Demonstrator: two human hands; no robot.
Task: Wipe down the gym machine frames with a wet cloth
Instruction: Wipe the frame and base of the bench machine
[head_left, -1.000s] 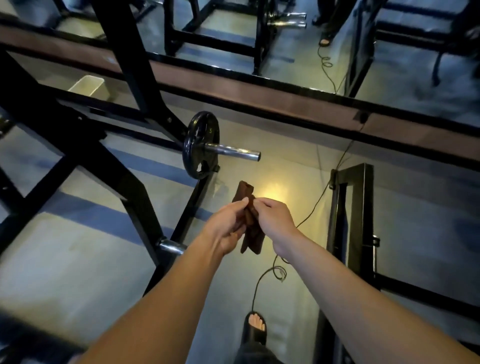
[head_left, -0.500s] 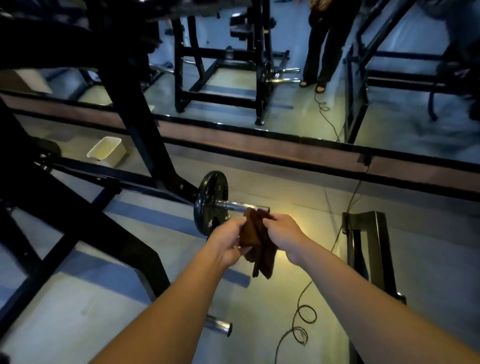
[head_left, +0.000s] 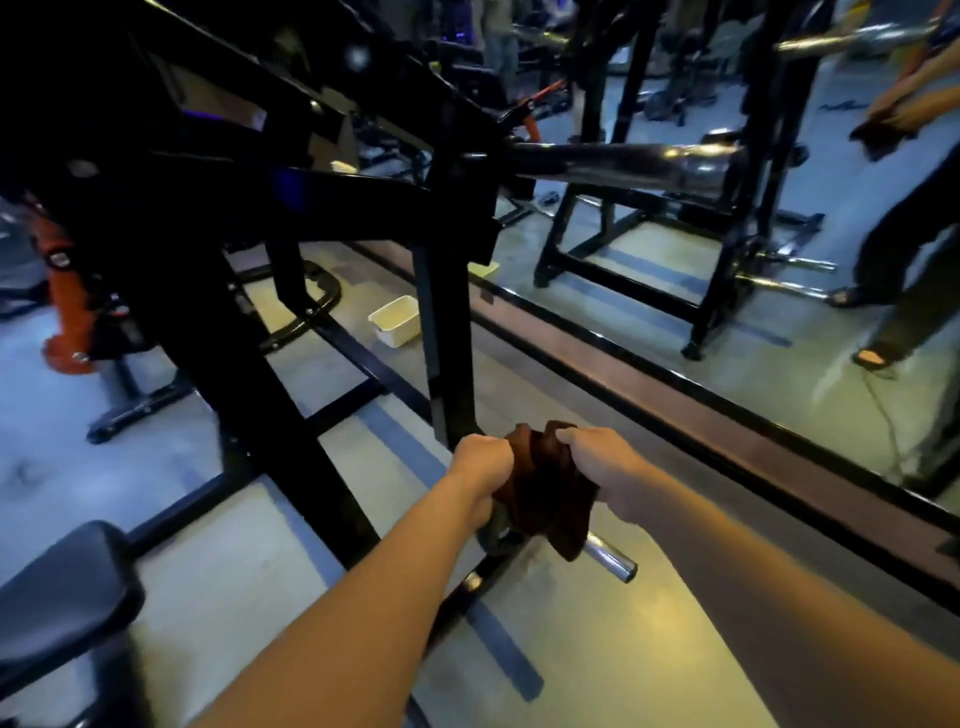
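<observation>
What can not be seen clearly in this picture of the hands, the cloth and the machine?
- Head view: the fingers of the left hand and right hand curl into the brown cloth, so their tips are hidden.
- The weight plate is almost wholly hidden behind the cloth and the left wrist; only the chrome peg shows.
- The black machine frame is cut off by the top and left edges.
- Whether the cloth is wet cannot be told.

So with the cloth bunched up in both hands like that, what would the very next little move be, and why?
Probably to carry the brown cloth up onto the black upright post just ahead and begin rubbing. The left hand and right hand both grip the cloth, bunched between them, and it does not appear to be pressed against the frame, so wiping seems not yet begun.
</observation>
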